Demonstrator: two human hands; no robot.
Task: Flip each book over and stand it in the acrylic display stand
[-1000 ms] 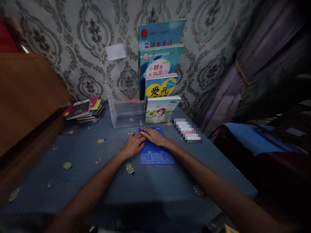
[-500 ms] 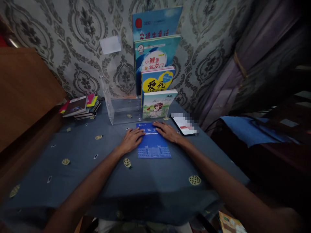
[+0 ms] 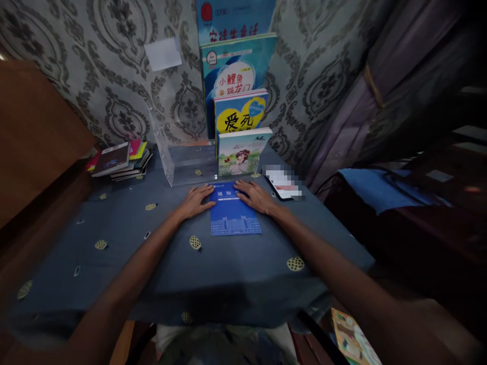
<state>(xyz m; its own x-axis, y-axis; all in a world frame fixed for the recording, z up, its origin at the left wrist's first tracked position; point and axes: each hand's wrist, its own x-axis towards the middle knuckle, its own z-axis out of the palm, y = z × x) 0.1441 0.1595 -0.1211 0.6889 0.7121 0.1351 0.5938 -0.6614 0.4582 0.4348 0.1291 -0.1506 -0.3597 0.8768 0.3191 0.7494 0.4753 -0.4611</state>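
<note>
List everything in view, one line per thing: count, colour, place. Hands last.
blue booklet: one, blue, flat on the table between both hands
upright books: four, mostly blue and teal, stepped in the clear rack
clear rack: one, transparent, against the wall
stacked books: one pile, mixed colours, far left
phone: one, blurred, right of the booklet
tablecloth: one, grey-blue with yellow motifs
curtain: one, purple, right
left hand: flat on the booklet's left edge
right hand: flat on its right edge

Head view, downward, over table (image 3: 236, 274)
</note>
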